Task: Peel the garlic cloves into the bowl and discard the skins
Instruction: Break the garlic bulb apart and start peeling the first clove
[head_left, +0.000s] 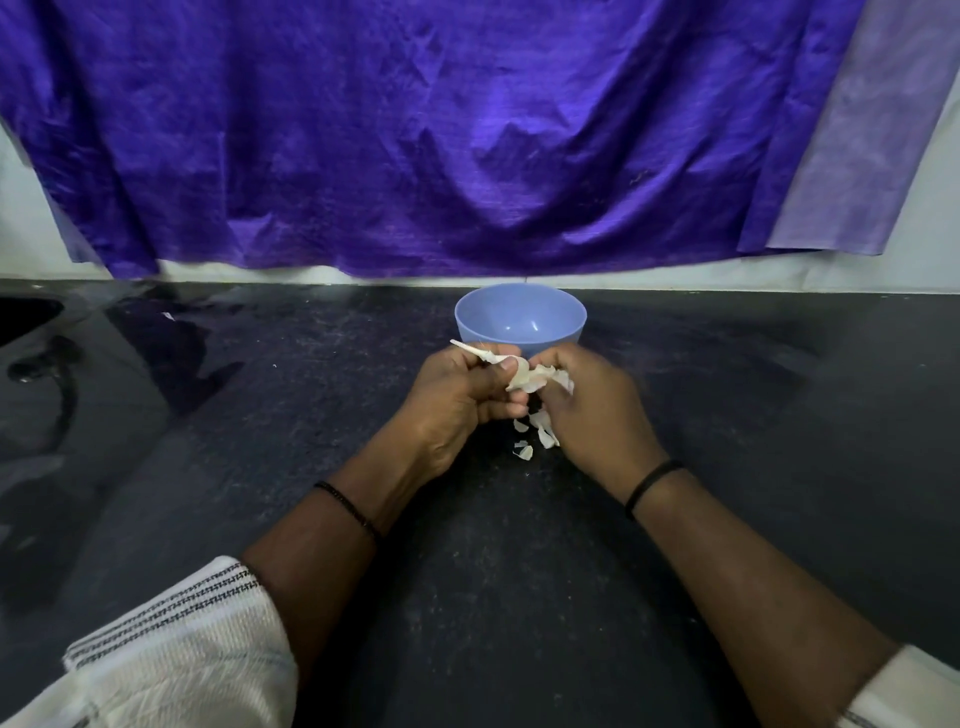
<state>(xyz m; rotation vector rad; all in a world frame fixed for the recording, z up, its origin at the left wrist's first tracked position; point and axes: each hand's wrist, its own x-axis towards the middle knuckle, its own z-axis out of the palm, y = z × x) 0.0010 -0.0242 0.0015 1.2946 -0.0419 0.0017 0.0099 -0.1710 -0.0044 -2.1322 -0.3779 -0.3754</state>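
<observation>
A: Where is the garlic, measured from the bowl (520, 318)?

B: Just on the near side of the bowl, held above the worktop (727, 415) between both hands. The garlic (525, 378) is mostly papery skin from here; a thin dry stem end (470, 349) juts out up and to the left, so its long axis runs from that tip down toward the right, roughly level with the bowl's near wall.

A: And the left hand (457, 400)?

B: Clenched round the garlic, fingers curled in, thumb pressed on top of it.

A: The right hand (587, 405)?

B: Fingers bent inward, pinching the loose skin at the garlic's right side. How much clove lies inside the grip I cannot tell.

A: Anything under them?

B: Torn skin pieces (535, 436) lie on the worktop nearer than the bowl, right beneath the hands. The bowl itself stands upright, and what shows of its inside is bare blue. Behind the bowl hangs a purple cloth (415, 130).
</observation>
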